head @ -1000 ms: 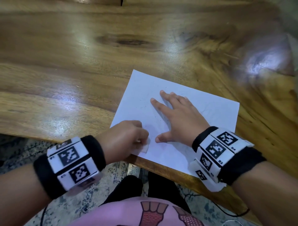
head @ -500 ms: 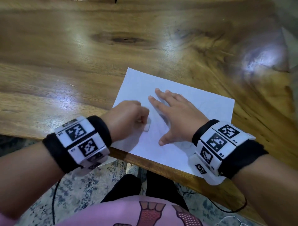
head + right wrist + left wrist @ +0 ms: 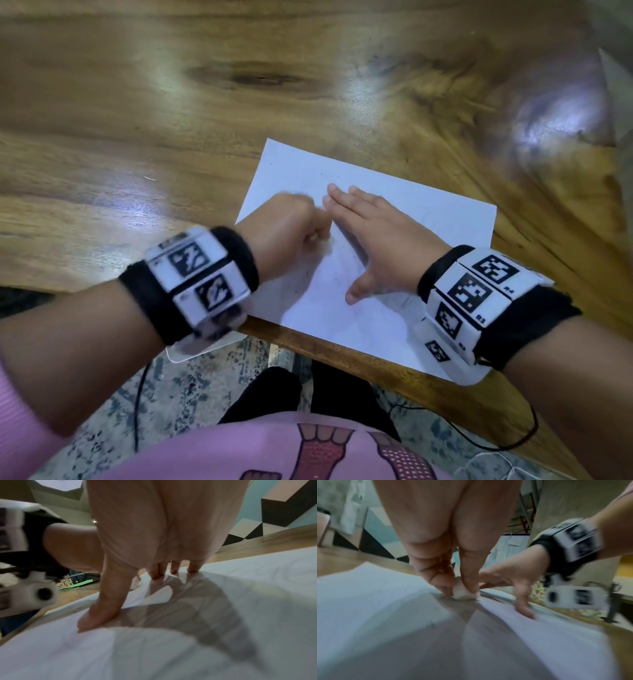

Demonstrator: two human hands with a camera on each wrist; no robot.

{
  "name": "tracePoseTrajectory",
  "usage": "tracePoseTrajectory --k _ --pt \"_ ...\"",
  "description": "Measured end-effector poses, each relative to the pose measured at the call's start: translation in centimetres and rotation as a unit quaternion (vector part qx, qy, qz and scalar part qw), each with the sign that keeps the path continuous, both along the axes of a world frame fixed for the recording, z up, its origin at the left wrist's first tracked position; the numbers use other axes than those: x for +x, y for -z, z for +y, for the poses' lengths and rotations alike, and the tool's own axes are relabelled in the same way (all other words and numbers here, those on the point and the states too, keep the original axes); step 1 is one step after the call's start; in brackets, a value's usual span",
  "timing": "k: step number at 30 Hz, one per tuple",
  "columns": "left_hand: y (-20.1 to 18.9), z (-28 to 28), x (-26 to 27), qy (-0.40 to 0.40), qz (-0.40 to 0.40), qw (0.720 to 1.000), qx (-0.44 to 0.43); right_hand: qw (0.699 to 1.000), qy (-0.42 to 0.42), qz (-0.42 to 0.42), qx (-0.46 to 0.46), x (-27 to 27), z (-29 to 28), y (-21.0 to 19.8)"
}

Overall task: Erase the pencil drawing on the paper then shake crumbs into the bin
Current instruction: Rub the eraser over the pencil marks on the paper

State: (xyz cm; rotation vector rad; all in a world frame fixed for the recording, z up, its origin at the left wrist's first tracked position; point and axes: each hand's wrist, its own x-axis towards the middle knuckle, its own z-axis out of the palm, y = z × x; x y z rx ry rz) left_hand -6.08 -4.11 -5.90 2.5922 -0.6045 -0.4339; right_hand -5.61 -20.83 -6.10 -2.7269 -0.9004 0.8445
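Observation:
A white sheet of paper (image 3: pixel 428 222) lies at the near edge of the wooden table (image 3: pixel 171 120), with faint pencil lines and dark crumbs (image 3: pixel 305 277) on it. My left hand (image 3: pixel 291 229) pinches a small white eraser (image 3: pixel 462 592) and presses it onto the paper (image 3: pixel 368 608) just left of my right hand. My right hand (image 3: pixel 373 240) lies flat on the sheet with straight fingers (image 3: pixel 156 572) and thumb spread, holding the paper (image 3: pixel 257 588) down. No bin shows in any view.
The table's near edge (image 3: pixel 342 342) runs diagonally under my wrists. Below it are a patterned floor (image 3: pixel 191 383) and a black cable (image 3: pixel 479 442). A bright glare spot (image 3: pixel 555 126) sits on the wood at the far right.
My left hand has moved with the eraser up the sheet, from the near edge to beside the right hand's fingers. The right hand has stayed flat on the paper.

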Motion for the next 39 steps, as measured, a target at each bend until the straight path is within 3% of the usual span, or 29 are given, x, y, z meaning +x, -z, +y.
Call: tracePoseTrajectory --k 5,11,16,22,27,33,39 --pt "0.4 1.7 -4.2 0.067 0.093 0.993 -0.013 1.000 0.001 0.006 0.005 -0.2 -0.1 -0.1" --pt "0.3 0.7 0.0 -0.021 0.012 0.999 -0.032 1.000 -0.007 -0.002 -0.001 -0.1 -0.1 0.0" --pt "0.2 1.8 -4.3 0.062 0.137 0.988 -0.021 1.000 -0.003 0.007 0.006 -0.1 -0.2 0.1" --pt "0.4 1.4 -1.4 -0.018 0.024 0.999 -0.017 1.000 0.000 0.006 0.003 -0.2 -0.2 0.2" --pt "0.0 2.4 -4.4 0.089 0.147 0.985 -0.010 1.000 -0.001 0.008 0.003 -0.1 -0.2 0.2" --pt "0.2 -0.3 -1.3 0.022 0.044 0.998 -0.028 1.000 -0.005 0.005 0.004 -0.1 -0.1 0.4" --pt "0.0 0.6 -4.1 0.102 0.142 0.985 0.004 1.000 -0.005 0.005 0.006 -0.1 -0.2 0.3"
